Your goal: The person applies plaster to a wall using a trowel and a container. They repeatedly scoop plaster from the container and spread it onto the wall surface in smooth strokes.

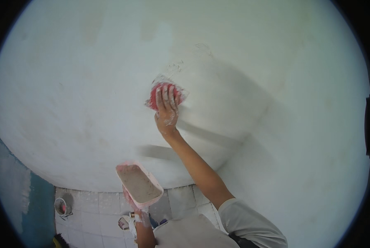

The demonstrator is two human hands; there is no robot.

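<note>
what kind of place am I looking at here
Probably a room under renovation, maybe a bathroom. The right hand presses a red tool against a white plastered wall, the left hand holds a pink tray of grey paste, and a bucket sits on the tiled floor.

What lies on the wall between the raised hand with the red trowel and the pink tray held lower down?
In the head view, only bare white wall with a greyish smear lies between the right hand on the red trowel and the pink tray.

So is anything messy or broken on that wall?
Nothing looks broken. The right hand presses a red trowel on the white wall, beside a rough scratchy patch. The left hand holds a pink tray of grey plaster. Both hands are smeared white.
</note>
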